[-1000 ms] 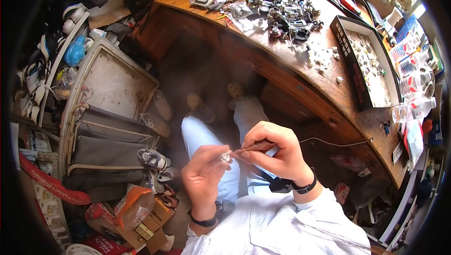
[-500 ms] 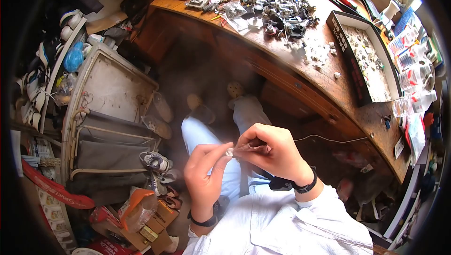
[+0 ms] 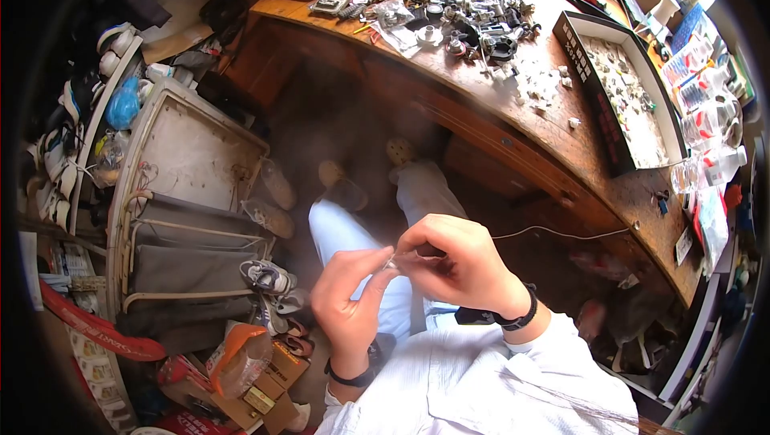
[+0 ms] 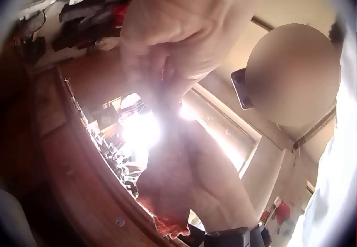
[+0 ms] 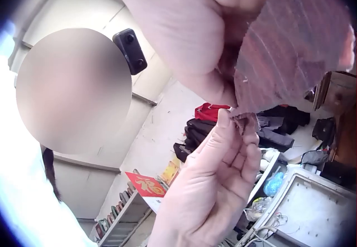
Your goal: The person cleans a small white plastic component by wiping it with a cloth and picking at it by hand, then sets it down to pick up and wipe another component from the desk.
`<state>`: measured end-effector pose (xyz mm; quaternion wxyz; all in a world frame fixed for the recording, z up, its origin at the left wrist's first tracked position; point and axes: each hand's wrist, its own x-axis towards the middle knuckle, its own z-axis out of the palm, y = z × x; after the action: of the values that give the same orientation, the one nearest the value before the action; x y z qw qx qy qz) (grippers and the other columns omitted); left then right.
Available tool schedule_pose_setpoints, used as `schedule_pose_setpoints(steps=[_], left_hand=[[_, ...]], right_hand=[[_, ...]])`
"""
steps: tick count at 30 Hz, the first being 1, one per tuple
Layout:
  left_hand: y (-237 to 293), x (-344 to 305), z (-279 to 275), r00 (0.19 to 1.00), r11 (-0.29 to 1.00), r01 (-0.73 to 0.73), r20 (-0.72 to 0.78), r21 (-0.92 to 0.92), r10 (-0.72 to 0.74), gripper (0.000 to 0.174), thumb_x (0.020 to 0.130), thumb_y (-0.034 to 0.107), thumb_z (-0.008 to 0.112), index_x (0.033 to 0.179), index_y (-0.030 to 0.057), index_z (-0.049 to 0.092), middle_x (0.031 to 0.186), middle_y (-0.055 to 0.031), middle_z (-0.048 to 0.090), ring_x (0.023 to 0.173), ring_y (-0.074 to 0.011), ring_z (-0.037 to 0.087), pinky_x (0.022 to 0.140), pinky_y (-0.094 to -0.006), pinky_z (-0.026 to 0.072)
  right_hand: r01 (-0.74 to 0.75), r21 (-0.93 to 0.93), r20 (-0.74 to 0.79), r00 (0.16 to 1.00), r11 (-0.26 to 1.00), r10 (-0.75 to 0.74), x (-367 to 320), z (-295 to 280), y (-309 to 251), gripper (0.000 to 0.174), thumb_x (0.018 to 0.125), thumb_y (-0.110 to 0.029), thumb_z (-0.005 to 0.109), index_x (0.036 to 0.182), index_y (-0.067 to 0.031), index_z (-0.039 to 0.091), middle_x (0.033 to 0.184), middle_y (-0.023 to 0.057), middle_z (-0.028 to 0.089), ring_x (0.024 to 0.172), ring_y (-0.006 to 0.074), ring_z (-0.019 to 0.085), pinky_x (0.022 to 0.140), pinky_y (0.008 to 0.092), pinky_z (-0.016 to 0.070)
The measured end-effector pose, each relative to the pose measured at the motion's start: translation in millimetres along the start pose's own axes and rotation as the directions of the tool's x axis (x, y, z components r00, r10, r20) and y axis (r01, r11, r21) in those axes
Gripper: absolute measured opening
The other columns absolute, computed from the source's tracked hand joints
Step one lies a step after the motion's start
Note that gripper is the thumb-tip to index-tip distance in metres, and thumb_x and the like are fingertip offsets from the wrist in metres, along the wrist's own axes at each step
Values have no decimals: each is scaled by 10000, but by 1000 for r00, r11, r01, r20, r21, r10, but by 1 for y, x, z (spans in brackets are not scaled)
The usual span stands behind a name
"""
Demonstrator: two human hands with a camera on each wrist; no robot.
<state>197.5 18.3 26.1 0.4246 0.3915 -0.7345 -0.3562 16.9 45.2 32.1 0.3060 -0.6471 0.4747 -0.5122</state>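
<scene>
Over the lap in the head view, my left hand (image 3: 346, 287) pinches a small shiny silvery piece (image 3: 391, 263) between thumb and fingertips. Most of that piece is covered by fingers. My right hand (image 3: 469, 263) meets it there, its fingers curled and gripping a torn reddish-brown sheet that looks like sandpaper (image 5: 290, 49). The right wrist view shows the sheet creased and ragged at its edge, with a corner at the left thumb tip. In the left wrist view a frayed red edge of it hangs below the right hand, and glare washes out the fingertips.
A wooden desk (image 3: 597, 146) curves along the right, bearing a heap of metal parts (image 3: 489, 22), a black-sided box (image 3: 593, 106) of small pieces and plastic bottles (image 3: 706, 126). Folded chair frames (image 3: 192, 263), shoes (image 3: 269, 276) and a cardboard box (image 3: 277, 379) stand at left.
My right hand has shifted slightly left, up against the left fingertips, and the silvery piece is now more covered. The left hand stays nearly in place. The head view has turned a little.
</scene>
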Motion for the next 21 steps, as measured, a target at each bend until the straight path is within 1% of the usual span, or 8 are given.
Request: schedule_pose_setpoints(steps=[4,7,9,10,12,13,17,21], left_hand=[[-1,2,-3,998,998,-53,30,28,52,216,772,-3,792,977,-34,730,902,-109,696,811,-185,638,714,-264,497],[-5,-3,1,1000,989,28,6,-143,-27,217,787,8,786,988,-42,722,916,-96,703,815,-181,635,720,-269,496],[-13,-7,7,977,921,173,-55,-350,-204,199,816,23,766,1000,-37,721,917,-96,711,810,-169,646,730,-283,502],[-17,-8,9,978,921,171,-55,-351,-203,199,816,23,766,1000,-37,721,917,-96,711,810,-169,646,730,-283,502],[-25,-10,10,912,609,317,56,-727,-407,270,905,119,733,1105,-53,679,985,-105,718,872,-151,659,806,-267,516],[-25,-9,9,917,557,310,89,-771,-388,291,926,142,717,1137,-51,665,994,-114,721,894,-152,669,828,-275,524],[-22,-7,6,903,563,356,121,-746,-411,293,929,118,706,1156,-61,659,995,-111,717,901,-148,659,831,-279,517],[-19,-6,8,944,794,316,87,-519,-319,256,918,62,687,1151,-44,681,1033,-92,686,929,-140,632,846,-263,490]], right_hand=[[-63,59,-23,998,996,65,-2,2,0,177,794,4,729,926,-5,610,778,104,647,673,187,692,598,279,543],[-134,108,-10,991,985,136,-3,4,-2,175,795,-4,729,918,-4,605,768,101,647,669,185,690,596,281,539],[-146,111,-7,989,983,148,-4,5,-2,172,798,-11,728,915,-3,602,766,100,650,673,181,693,596,280,538],[-156,112,-11,987,981,158,-4,6,0,169,801,-18,723,920,-2,605,768,102,651,669,177,690,596,276,535],[-163,112,-13,986,980,166,-3,6,-1,168,803,-24,718,926,-1,607,769,103,651,666,172,687,596,271,532],[-180,135,-17,983,974,184,-3,5,-2,171,798,-26,717,929,-3,609,770,103,651,663,174,682,598,271,527],[-183,126,-54,980,975,191,-3,3,-3,181,782,-21,714,933,-7,615,773,101,640,664,186,667,604,277,512],[-143,71,-82,985,987,149,-1,5,-2,191,767,-14,719,926,-10,614,781,102,631,679,198,660,609,288,511]])
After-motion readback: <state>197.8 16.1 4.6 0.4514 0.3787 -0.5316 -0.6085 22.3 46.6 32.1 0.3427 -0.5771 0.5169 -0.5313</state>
